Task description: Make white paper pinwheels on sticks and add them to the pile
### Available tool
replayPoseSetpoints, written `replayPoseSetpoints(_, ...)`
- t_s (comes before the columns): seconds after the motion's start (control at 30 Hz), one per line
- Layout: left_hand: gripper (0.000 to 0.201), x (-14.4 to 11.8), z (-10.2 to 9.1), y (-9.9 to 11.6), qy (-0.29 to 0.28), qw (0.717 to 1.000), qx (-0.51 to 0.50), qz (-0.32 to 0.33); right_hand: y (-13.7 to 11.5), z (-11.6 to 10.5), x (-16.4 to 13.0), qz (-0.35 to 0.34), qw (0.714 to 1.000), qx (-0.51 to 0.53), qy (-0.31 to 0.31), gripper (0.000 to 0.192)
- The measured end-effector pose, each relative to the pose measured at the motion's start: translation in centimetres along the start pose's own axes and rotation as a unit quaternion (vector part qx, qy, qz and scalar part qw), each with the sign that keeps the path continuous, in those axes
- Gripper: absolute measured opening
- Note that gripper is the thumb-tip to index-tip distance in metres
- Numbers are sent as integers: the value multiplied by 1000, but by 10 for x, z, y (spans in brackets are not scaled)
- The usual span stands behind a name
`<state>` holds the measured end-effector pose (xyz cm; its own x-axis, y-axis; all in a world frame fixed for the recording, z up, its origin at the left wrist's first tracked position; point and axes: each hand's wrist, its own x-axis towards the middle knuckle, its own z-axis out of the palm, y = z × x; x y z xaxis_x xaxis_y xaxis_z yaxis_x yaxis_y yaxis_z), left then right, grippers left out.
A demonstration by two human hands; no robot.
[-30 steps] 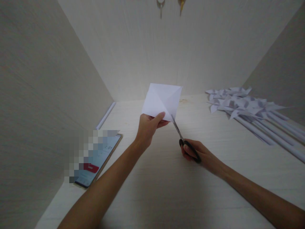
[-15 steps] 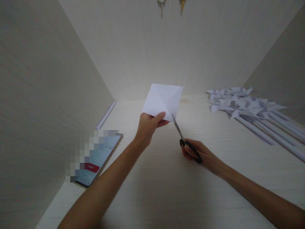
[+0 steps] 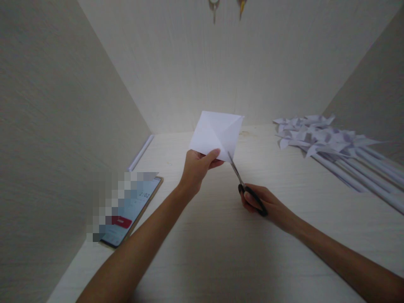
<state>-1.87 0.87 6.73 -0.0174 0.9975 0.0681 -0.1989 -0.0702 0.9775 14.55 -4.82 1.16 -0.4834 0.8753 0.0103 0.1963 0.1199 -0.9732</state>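
My left hand point(image 3: 197, 168) pinches the bottom edge of a creased white paper square point(image 3: 217, 134) mid-frame, above the surface point(image 3: 221, 252). Right hand point(image 3: 263, 204) grips black-handled scissors point(image 3: 244, 189), blade tips at the paper's lower corner; can't tell how far they're in. Phone point(image 3: 132, 208) at lower left is partly pixelated.

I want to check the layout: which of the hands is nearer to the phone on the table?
Left. The left hand is up beside the phone, holding paper; the right hand is farther right, holding scissors.
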Motion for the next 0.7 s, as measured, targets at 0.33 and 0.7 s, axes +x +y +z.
replayPoseSetpoints(0.33,18,-1,1,0,9,1000,0,9,-3,1,0,13,1000,-24,10,44)
replayPoseSetpoints(0.7,17,-1,0,0,5,1000,3,6,1,1,0,12,1000,-7,11,42)
